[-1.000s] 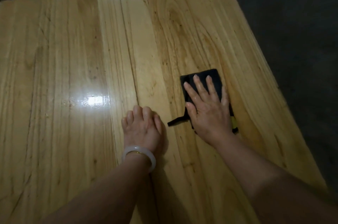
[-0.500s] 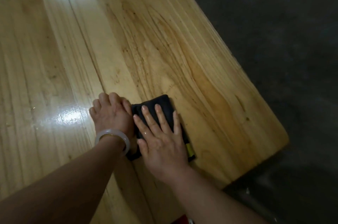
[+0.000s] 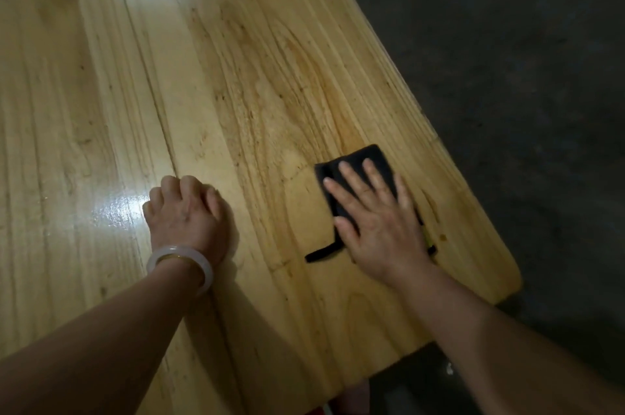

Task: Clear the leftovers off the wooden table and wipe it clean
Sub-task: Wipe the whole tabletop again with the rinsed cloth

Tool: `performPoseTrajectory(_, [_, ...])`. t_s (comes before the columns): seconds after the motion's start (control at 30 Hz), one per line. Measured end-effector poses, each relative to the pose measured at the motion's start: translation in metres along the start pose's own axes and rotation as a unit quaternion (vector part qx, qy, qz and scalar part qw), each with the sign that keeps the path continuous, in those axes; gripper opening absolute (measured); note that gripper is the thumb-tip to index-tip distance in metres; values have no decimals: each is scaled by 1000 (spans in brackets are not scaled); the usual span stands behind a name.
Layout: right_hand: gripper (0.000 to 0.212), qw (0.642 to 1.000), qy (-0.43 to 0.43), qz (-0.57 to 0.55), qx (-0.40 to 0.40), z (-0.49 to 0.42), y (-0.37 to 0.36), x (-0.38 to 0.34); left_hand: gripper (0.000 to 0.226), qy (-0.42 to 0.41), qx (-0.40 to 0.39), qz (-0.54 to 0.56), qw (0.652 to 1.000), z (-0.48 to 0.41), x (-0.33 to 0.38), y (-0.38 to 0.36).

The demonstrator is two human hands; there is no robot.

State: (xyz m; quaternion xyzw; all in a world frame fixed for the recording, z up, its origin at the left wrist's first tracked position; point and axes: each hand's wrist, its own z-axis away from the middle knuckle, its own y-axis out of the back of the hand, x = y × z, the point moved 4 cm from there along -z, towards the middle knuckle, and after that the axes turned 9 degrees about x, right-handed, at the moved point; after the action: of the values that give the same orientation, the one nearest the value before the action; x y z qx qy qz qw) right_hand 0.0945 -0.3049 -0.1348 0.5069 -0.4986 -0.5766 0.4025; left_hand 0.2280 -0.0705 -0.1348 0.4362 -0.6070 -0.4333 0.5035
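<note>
Cloth (image 3: 355,160), black and folded into a small flat rectangle, is seen lying on a pale wooden tabletop (image 3: 253,76), near the right edge and not far from the rounded near-right corner. Its surface is matte and dark, with a fold line showing along the left side, and a narrow black strip (image 3: 321,254) is trailed out from its near-left corner onto the bare wood. A sliver of yellow-green (image 3: 430,240) is glimpsed at its near-right edge, beside the wrist; what it belongs to cannot be told. The cloth is pressed down by the right hand (image 3: 382,228), which is laid flat and open on top of it, fingers straight and slightly spread, so that only the far end and left margin of the cloth are left uncovered. The left hand (image 3: 187,215) is rested on the tabletop well apart from the cloth, toward the middle, with its fingers curled under into a loose fist and nothing seen held in it. A pale, translucent bangle (image 3: 176,250) is worn on the left wrist. The tabletop is made of long planks with strong brown grain, and a bright patch of reflected light (image 3: 118,208) is shown just left of the left hand. A small brownish mark (image 3: 441,238) is seen on the wood just right of the cloth. Dark grey floor (image 3: 507,93) is visible beyond the right edge.
</note>
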Motion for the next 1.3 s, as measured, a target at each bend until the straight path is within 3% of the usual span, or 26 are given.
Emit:
performPoseTrajectory(0.23, [57, 988, -147, 46, 17, 19, 7, 63, 23, -3, 2, -9, 1000, 2, 2, 2])
performPoseTrajectory(0.47, [58, 964, -259, 33, 40, 46, 4, 46, 26, -1, 0, -32, 999, 2, 2, 1])
performPoseTrajectory(0.73, [55, 991, -122, 4, 56, 61, -6, -34, 26, 5, 5, -43, 999, 6, 6, 1])
performPoseTrajectory(0.97, [54, 999, 24, -47, 11, 16, -13, -67, 23, 9, 4, -37, 999, 3, 5, 0])
performPoseTrajectory(1.3, [54, 998, 56, -32, -26, -53, -7, -28, 33, 7, 7, -22, 1000, 4, 0, 0])
